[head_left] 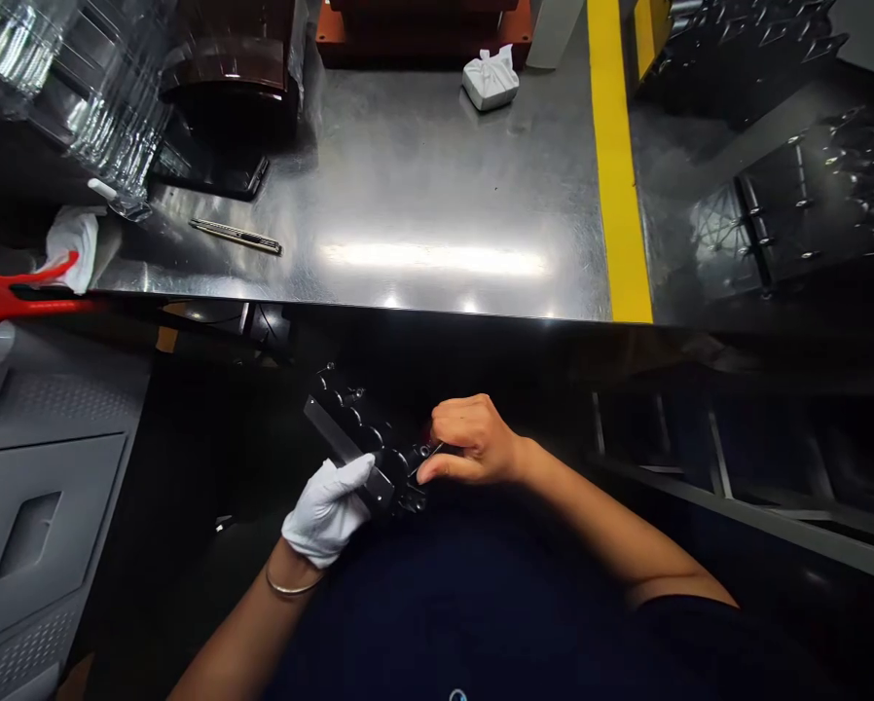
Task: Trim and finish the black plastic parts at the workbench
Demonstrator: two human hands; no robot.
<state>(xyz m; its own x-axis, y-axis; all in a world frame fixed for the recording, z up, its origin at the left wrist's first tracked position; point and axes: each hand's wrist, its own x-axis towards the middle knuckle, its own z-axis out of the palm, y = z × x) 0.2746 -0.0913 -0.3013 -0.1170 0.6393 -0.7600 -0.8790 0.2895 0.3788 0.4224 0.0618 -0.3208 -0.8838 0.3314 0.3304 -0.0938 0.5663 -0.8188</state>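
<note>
My left hand, in a white glove, is closed around one end of a black part with a flat bar and a scalloped edge. The part is held tilted in front of my body, below the table's front edge. Small round fittings stick out along its scalloped side. My right hand is bare, its fingers curled and its thumb pointing at the part's near end. Something thin and dark seems to lie between that thumb and the fingers, too small to name. The dark background hides much of the part's outline.
A steel table with a yellow stripe lies ahead. On it are a utility knife, a small white cloth-topped block and plastic-wrapped parts. A grey crate stands left; more black parts lie right.
</note>
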